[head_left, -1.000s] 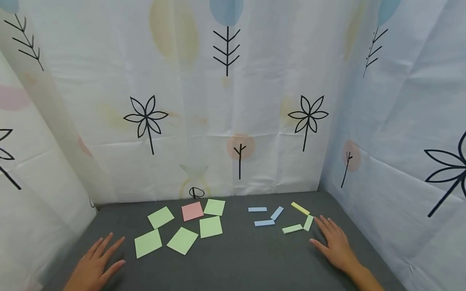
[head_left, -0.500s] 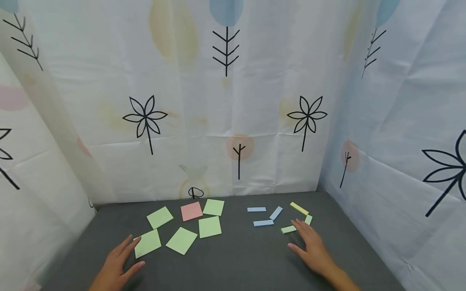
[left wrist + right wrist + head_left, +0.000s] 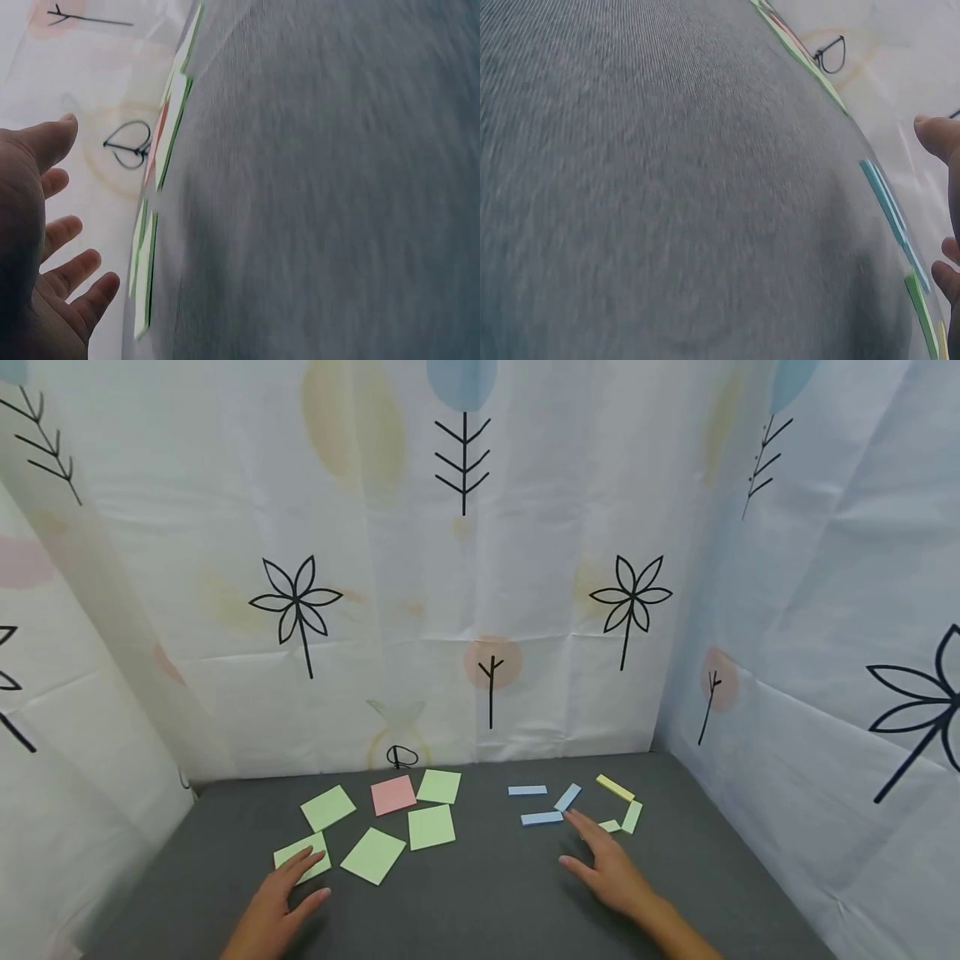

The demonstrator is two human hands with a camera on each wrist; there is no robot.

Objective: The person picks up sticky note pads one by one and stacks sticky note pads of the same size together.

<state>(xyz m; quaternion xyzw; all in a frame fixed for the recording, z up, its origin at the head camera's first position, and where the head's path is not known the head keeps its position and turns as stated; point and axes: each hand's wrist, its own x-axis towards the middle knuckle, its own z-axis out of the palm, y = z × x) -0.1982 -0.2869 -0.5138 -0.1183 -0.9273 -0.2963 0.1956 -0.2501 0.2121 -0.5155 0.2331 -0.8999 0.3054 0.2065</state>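
Note:
My left hand (image 3: 273, 902) is over the front-left light green square sticky note pad (image 3: 288, 852) and partly covers it in the head view. Its fingers are spread and hold nothing, as the left wrist view shows. On the right, my right hand (image 3: 611, 868) is above the narrow pads, fingers extended with nothing in them. It partly hides a green strip pad (image 3: 610, 826); its fingertips lie near a blue strip pad (image 3: 542, 819). More green square pads (image 3: 373, 857) surround a pink square pad (image 3: 393, 796).
More narrow pads lie at the right: blue (image 3: 527, 791), yellow (image 3: 615, 788) and green (image 3: 632, 817). All rest on a dark grey table (image 3: 465, 910). White printed curtains (image 3: 420, 568) enclose the back and both sides.
Both hands have moved inward. The left hand went right, from beside the square pads to over one; the right hand went left, from beside the narrow pads to above them. The pads stay put.

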